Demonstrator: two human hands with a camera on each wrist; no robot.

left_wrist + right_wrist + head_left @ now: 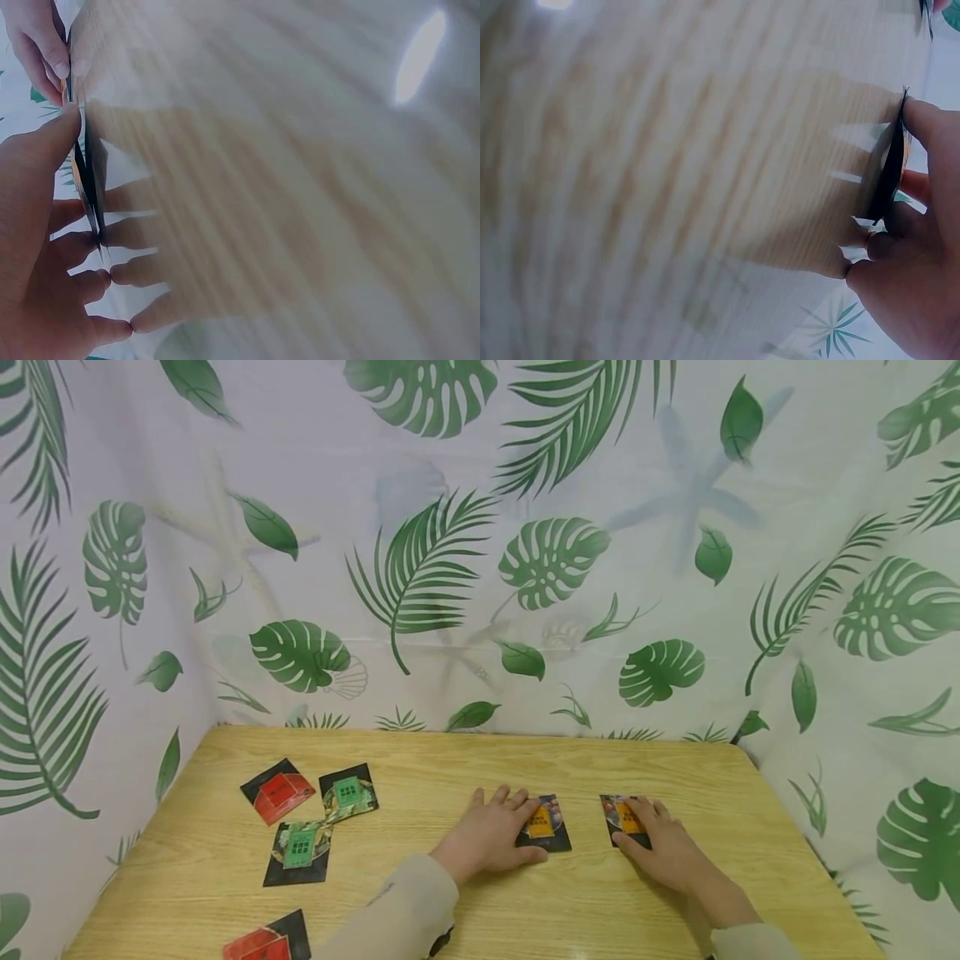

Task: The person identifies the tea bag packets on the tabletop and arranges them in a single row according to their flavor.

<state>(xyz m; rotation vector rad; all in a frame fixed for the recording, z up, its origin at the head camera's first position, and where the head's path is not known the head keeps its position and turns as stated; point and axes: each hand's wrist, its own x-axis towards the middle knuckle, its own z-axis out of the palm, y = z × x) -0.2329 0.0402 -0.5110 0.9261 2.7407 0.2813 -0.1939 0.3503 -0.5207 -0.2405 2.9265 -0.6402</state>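
Observation:
Two dark sachets with orange labels lie flat on the wooden table, side by side at its right half. On the left one, a sachet point(553, 835), rests my left hand point(491, 833), fingers spread over its left side and thumb along the near edge. In the left wrist view the fingertips point(120, 327) of that hand meet the tabletop. My right hand point(667, 852) touches the other sachet point(613, 814) from the right, its thumb across the near left corner. The right wrist view shows this sachet point(889, 176) edge-on, bowed slightly off the table.
Toward the table's left lie a red-labelled sachet point(279, 791), a green-labelled sachet point(348, 792) and a second green sachet point(298, 853), close together. Another red sachet point(268, 941) is cut off at the bottom. A leaf-patterned curtain point(465, 610) hangs behind the wooden table point(420, 760).

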